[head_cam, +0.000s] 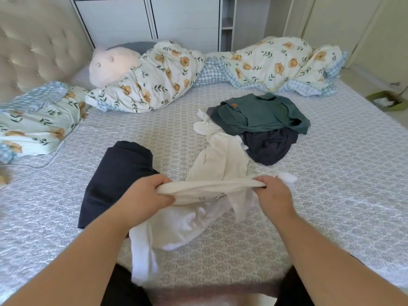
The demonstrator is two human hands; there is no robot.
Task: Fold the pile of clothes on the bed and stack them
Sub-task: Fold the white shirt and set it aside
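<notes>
A white garment [212, 188] is stretched between my two hands above the bed. My left hand [143, 198] grips its left end and my right hand [273, 195] grips its right end. Its lower part hangs crumpled toward me, and one end trails back toward the pile. A folded dark navy garment [114, 180] lies flat on the bed just left of my left hand. The unfolded pile sits farther back on the right: a teal green top [262, 115] over a dark navy piece [269, 146], with another white piece [206, 125] at its left edge.
The patterned bedsheet [331, 184] covers the bed. A floral duvet [159, 78] lies bunched along the far side with a pink plush cushion [110, 65]. A floral pillow [39, 120] and tufted headboard [33, 45] are at left. A green box [386, 102] sits off the bed's right edge.
</notes>
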